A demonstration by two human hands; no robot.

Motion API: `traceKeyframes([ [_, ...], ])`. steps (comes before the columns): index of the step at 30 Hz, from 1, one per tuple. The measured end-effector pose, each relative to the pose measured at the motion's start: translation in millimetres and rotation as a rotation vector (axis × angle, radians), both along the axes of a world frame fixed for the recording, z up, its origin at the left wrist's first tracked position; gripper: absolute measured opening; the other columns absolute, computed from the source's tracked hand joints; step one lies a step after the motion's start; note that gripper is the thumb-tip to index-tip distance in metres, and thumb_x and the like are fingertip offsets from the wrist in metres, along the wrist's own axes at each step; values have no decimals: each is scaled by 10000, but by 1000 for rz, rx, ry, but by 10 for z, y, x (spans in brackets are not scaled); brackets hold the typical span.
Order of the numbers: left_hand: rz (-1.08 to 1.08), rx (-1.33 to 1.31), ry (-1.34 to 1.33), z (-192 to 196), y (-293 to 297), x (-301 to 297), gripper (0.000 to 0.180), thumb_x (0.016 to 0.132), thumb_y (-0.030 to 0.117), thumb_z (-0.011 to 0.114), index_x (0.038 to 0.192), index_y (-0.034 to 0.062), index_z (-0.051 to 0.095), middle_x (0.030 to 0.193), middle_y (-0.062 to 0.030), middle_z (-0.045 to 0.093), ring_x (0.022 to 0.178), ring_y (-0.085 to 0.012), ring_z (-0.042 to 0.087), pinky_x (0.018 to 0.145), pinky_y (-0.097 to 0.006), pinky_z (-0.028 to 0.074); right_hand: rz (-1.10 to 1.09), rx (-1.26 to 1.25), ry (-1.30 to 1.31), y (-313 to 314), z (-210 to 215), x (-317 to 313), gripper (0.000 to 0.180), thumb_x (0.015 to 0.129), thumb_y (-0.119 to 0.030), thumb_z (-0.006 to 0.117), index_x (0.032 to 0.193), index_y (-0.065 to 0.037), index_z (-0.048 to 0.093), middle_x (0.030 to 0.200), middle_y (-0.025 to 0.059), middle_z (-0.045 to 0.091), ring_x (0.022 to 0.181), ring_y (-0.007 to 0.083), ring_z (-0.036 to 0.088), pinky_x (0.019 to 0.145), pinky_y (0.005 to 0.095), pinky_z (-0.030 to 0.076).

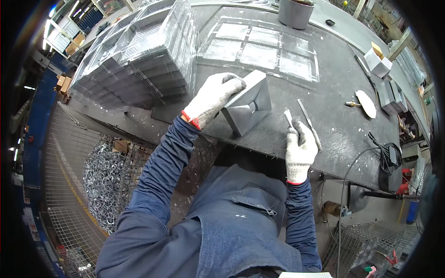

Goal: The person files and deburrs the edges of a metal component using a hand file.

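My left hand (pixel 214 98), in a white work glove with a red cuff, grips the upper left edge of a grey square piece (pixel 254 102). The piece is tilted up over the table's near edge; its sloping inner faces run to a small hole in the middle. To its right, apart from it, my gloved right hand (pixel 301 150) is closed around a slim tool with a flat pale tip (pixel 288 116). A long thin metal strip (pixel 306 115) runs along the same hand's fingers; whether it is gripped too I cannot tell.
Stacked clear plastic trays (pixel 139 60) stand at the left; one clear compartment tray (pixel 259 46) lies flat on the dark table (pixel 343 134). At the back is a grey container (pixel 295 15). Rightward lie a white oval disc (pixel 366 104) and a cabled device (pixel 390 156). A wire bin holds metal rings (pixel 107 178).
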State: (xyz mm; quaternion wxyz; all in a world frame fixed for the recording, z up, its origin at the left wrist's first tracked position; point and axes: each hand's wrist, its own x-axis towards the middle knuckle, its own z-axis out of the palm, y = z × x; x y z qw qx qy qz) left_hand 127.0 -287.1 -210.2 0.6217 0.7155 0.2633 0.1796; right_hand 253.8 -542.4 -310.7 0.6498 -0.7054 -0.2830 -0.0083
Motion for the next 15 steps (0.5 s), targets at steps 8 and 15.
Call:
traceKeyframes([
  [8,-89,77,68,184,-5,-92,454,999,235,786,1345,-51,709,1198,-109,766,1135,-164,683,1033,-325,537,12,-169,-21,-28,108,7,338,1017,-42,731,1329,90,730,1300,206,784,1223,280,750,1087,382,574],
  [15,74,341,68,187,-302,-300,698,868,164,883,1468,-75,618,1380,-218,708,1295,-273,677,1140,-384,523,37,-82,211,-50,115,-12,340,980,63,725,1318,95,725,1278,196,782,1186,260,755,1068,359,587],
])
